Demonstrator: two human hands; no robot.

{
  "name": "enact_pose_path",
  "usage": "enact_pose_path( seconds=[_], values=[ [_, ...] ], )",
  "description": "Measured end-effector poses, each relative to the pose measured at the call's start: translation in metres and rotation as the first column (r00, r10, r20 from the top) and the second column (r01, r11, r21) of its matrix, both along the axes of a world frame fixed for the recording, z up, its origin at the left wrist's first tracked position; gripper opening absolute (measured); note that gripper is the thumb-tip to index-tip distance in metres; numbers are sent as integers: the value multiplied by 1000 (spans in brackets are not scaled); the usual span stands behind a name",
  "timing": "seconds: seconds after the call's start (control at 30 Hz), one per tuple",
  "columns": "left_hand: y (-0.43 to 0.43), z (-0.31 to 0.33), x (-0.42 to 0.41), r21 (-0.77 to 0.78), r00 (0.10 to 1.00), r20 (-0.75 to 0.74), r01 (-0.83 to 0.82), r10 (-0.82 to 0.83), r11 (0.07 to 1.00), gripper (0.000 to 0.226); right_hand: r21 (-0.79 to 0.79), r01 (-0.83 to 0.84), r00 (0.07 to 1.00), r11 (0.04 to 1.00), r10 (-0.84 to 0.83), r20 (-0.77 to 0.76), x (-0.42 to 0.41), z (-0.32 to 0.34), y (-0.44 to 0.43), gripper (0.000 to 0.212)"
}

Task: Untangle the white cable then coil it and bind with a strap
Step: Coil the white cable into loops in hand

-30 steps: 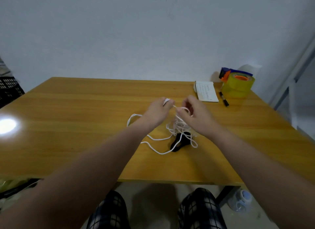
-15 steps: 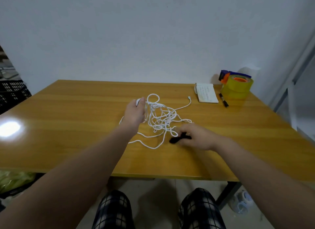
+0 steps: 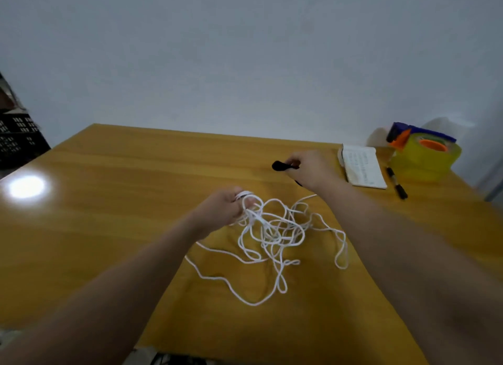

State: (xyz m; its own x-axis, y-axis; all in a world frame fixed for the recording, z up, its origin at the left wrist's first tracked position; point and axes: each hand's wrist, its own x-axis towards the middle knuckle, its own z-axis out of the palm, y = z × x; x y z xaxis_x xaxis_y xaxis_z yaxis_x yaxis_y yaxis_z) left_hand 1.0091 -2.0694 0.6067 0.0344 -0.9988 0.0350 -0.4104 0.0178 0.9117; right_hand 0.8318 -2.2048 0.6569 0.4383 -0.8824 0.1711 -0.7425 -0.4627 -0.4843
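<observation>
Cable [image 3: 272,236] lies in a loose tangle on the counter [image 3: 122,201], loops trailing toward the near edge. It is not yet untangled. Left grip [image 3: 226,205] holds a few strands at the tangle's left side, as half a second ago. Change: right grip [image 3: 313,168] now pinches the black strap [image 3: 281,166] beyond the tangle, near the notebook [image 3: 363,166] — no longer beside the cable. Judgement: the strap is being parked clear, freeing both grips for untangling.

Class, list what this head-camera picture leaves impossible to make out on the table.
Black strap: head view, the right hand covers most of it; its length is hidden.
White cable: head view, the left hand hides the part it grips.
Notebook: head view, writing too small and blurred to read.
</observation>
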Motion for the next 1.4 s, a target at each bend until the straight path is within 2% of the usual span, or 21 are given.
enact_pose_path(
  seconds=[0.13, 0.2, 0.23, 0.27, 0.3, 0.33, 0.4, 0.47, 0.5, 0.63, 0.7, 0.73, 0.83, 0.93, 1.0, 1.1, 1.17, 1.2, 1.27, 1.33, 1.4],
  values=[
    [-15, 2, 10, -6, 999, 27, 27, -27, 1000, 31, 4, -4, 989, 1000, 5, -149, 29, -25, -29, 35],
    [-19, -5, 17, 4, 1000, -2, 18, -18, 1000, 34, 20, -17, 999, 1000, 18, -46, 38, -27, -29, 40],
    [-19, -8, 20, 3, 999, -35, -3, 3, 1000, 35, 94, -17, 995, 995, 8, 100, 41, -24, -22, 34],
    [-20, -10, 21, -4, 997, -71, -29, 29, 1000, 35, 253, -51, 964, 966, -18, 264, 44, -19, -11, 26],
    [-21, -11, 21, -13, 994, -97, -53, 52, 998, 34, 426, -146, 920, 893, -36, 391, 44, -12, 4, 26],
    [-22, -10, 19, -35, 991, -108, -78, 74, 996, 32, 554, -251, 896, 794, -27, 444, 43, -7, 17, 34],
    [-20, -3, 12, -85, 988, -121, -111, 101, 990, 23, 639, -357, 921, 681, 142, 362, 33, 3, 41, 46],
    [-17, 5, 3, -82, 975, -176, -151, 134, 985, 19, 589, -378, 926, 715, 286, 248, 21, 4, 58, 49],
    [-14, 10, -2, -77, 965, -220, -166, 146, 983, 18, 530, -376, 926, 760, 288, 244, 17, 3, 64, 49],
    [-8, 32, -15, -113, 858, -400, -395, 322, 912, 23, 318, -369, 850, 873, 179, 496, 3, 0, 83, 47],
    [-4, 43, -17, -162, 848, -400, -438, 347, 884, 26, 268, -325, 850, 907, 157, 503, -11, 3, 86, 26],
    [1, 47, -19, -184, 867, -375, -417, 329, 890, 26, 277, -283, 863, 918, 118, 492, -20, 5, 87, 16],
    [13, 55, -28, -184, 865, -373, -424, 337, 887, 22, 328, -128, 840, 936, -73, 537, -50, 15, 96, 32],
    [21, 73, -17, -116, 681, -592, -600, 430, 791, 29, 319, 79, 750, 945, -267, 605, -88, 18, 102, 39],
    [29, 83, -2, -92, 613, -646, -654, 455, 751, 32, 342, 208, 751, 917, -373, 545, -117, 9, 101, 41],
    [43, 87, -8, -163, 714, -580, -573, 392, 803, 34, 383, 311, 865, 870, -426, 265, -140, -4, 102, 35],
    [50, 88, -30, -187, 797, -534, -436, 281, 881, 33, 311, 359, 904, 880, -411, 119, -133, -2, 105, 28],
    [52, 90, -41, -189, 829, -512, -363, 224, 912, 32, 210, 351, 909, 913, -386, 157, -125, 5, 109, 31],
    [55, 94, -60, -193, 867, -482, -248, 129, 949, 29, 53, 212, 883, 976, -215, 417, -103, 29, 125, 33],
    [57, 98, -73, -201, 874, -481, -188, 71, 961, 27, 54, -40, 809, 998, 1, 588, -80, 51, 148, 31],
    [57, 100, -80, -206, 881, -471, -163, 48, 965, 26, 177, -263, 813, 948, 120, 569, -61, 63, 165, 32]
  ],
)
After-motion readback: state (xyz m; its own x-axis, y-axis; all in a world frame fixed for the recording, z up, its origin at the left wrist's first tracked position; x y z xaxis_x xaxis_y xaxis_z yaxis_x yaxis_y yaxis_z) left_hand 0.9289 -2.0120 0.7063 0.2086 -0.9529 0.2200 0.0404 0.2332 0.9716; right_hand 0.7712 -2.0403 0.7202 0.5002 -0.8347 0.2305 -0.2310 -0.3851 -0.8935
